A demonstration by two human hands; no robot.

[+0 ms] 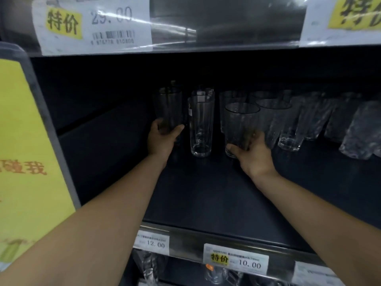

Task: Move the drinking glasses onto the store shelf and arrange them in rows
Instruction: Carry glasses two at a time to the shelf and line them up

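Both my arms reach into a dark store shelf (206, 195). My left hand (161, 139) grips a tall clear glass (170, 106) near its base, at the left end of the group. My right hand (252, 152) holds another clear glass (241, 122) around its lower part, just in front of the others. Between the two stands a tall clear glass (201, 126) upright on the shelf, with another glass (203, 92) right behind it. Several more clear glasses (274, 112) stand in rows behind and to the right.
Textured glasses (358, 129) fill the shelf's right side. A yellow sign (26, 141) hangs at the left. Price tags (236, 259) line the shelf's front rail, and more tags (92, 23) hang on the shelf above. Glassware (150, 267) shows on the shelf below.
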